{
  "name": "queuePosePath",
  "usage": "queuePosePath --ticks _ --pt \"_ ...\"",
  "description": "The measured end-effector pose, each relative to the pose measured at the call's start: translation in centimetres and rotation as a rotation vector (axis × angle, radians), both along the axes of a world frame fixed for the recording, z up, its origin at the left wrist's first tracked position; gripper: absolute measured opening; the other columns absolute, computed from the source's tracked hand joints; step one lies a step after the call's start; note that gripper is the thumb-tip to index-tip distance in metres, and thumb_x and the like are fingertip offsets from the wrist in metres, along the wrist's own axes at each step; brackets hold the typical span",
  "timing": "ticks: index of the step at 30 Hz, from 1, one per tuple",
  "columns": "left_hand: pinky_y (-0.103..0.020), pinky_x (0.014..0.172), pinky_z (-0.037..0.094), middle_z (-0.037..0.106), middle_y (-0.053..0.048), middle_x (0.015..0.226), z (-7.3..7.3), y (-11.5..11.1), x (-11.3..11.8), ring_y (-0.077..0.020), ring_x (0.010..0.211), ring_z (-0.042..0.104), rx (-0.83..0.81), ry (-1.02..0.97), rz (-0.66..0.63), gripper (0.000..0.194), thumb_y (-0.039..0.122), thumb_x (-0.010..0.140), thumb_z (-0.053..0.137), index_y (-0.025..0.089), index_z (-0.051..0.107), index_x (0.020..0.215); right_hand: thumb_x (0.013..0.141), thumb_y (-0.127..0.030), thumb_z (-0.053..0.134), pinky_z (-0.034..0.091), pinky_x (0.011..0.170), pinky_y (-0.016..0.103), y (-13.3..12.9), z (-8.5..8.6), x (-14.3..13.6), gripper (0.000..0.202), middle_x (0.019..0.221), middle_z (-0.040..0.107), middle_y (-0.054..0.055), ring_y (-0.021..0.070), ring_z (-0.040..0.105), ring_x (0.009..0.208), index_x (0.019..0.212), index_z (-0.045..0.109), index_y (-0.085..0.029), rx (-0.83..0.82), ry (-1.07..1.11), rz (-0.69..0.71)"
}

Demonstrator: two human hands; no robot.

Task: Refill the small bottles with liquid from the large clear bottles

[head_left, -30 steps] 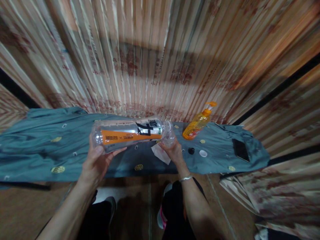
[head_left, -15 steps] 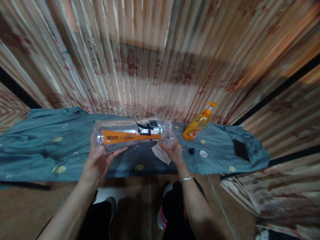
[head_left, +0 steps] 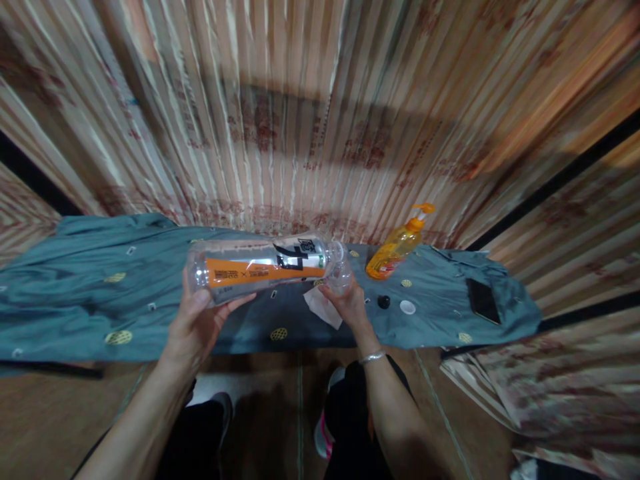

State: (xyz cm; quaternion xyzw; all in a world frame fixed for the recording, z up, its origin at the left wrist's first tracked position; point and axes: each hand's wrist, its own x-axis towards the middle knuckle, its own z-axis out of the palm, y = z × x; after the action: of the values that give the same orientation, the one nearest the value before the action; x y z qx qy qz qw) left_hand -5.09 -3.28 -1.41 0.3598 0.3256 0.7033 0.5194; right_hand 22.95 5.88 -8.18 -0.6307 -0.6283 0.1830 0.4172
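My left hand [head_left: 197, 320] is wrapped round the base of a large clear plastic bottle [head_left: 260, 267], which lies almost level in the air. An orange, silver and black label runs along its side. My right hand [head_left: 350, 300] grips a small clear plastic bottle [head_left: 341, 275] at the large bottle's neck end. The two clear necks overlap in view, and I cannot tell whether they touch. Below the right hand, a white sheet of tissue or paper [head_left: 323, 308] rests on the cloth.
An orange pump bottle [head_left: 395, 250] leans in view at the back right of the blue-green cloth [head_left: 150, 293]. Nearer stand a small black cap [head_left: 383, 302] and a white round lid [head_left: 407, 307]. Farther right lies a dark phone [head_left: 483, 300]. Behind hangs a pleated curtain [head_left: 280, 133].
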Motion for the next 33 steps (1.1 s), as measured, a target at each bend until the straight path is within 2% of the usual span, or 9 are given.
queuePosePath --ticks 9,24,29,33 --pt "-0.049 0.088 0.069 0.07 -0.002 0.139 0.36 -0.1 0.26 -0.0352 0.119 0.071 -0.044 0.013 0.019 0.074 0.046 0.075 0.084 0.041 0.057 0.144 0.075 -0.04 0.086 0.063 0.095 0.044 0.04 -0.03 0.04 0.071 0.121 0.08 0.014 0.0329 0.078 0.11 0.136 0.06 -0.015 0.013 0.025 0.019" --pt "-0.051 0.09 0.067 0.068 -0.007 0.145 0.06 0.04 0.05 -0.037 0.121 0.071 -0.019 0.013 0.011 0.075 0.048 0.079 0.081 0.038 0.054 0.148 0.074 -0.04 0.086 0.062 0.097 0.046 0.01 0.02 0.03 0.07 0.123 0.079 0.013 0.033 0.077 0.111 0.136 0.06 -0.019 0.001 0.02 0.017" --pt "-0.048 0.09 0.067 0.068 -0.007 0.144 -0.06 0.08 -0.09 -0.0347 0.12 0.071 -0.006 0.007 -0.009 0.072 0.047 0.08 0.081 0.037 0.056 0.146 0.075 -0.037 0.086 0.062 0.093 0.041 -0.05 0.03 -0.07 0.068 0.12 0.079 0.016 0.0333 0.077 0.109 0.134 0.062 -0.014 0.012 0.029 0.013" --pt "-0.05 0.09 0.067 0.066 -0.006 0.147 -0.02 0.05 0.01 -0.0358 0.121 0.071 -0.01 0.013 0.002 0.072 0.049 0.079 0.081 0.037 0.056 0.145 0.073 -0.04 0.087 0.063 0.094 0.044 0.05 -0.09 -0.03 0.071 0.118 0.08 0.014 0.033 0.078 0.108 0.135 0.061 -0.016 0.007 0.027 0.004"
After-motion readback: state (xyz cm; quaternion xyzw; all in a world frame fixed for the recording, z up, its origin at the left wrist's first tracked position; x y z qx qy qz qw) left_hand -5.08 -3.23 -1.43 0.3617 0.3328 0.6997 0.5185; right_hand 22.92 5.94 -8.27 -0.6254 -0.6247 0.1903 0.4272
